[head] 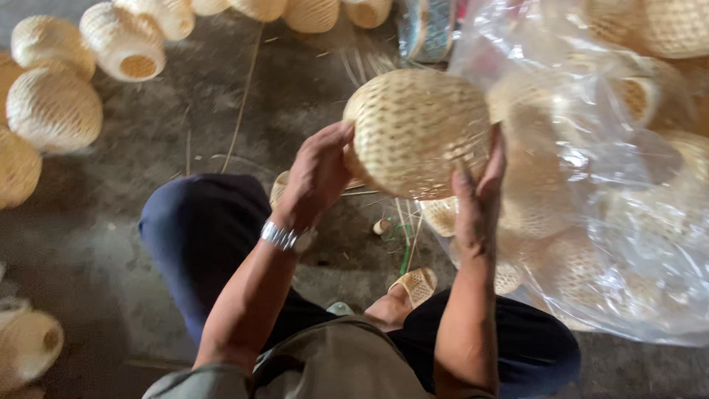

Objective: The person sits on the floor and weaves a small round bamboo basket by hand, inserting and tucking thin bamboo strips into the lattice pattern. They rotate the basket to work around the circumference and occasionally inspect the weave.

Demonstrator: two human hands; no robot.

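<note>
A round woven bamboo ball (pixel 413 129), pale yellow, is held up between both hands above my knees. My left hand (pixel 317 174) grips its left side, a metal watch band on that wrist. My right hand (pixel 480 192) presses against its right lower side with fingers pointing up. To the right of the ball lies a large clear plastic bag (pixel 628 244) filled with several more woven balls. My dark trouser legs and a sandalled foot (pixel 413 288) show below.
Several finished woven balls (pixel 55 107) lie on the grey concrete floor at the left and along the top edge. Another one (pixel 29 343) sits at the lower left. Loose bamboo strips (pixel 244 96) and scraps lie on the floor.
</note>
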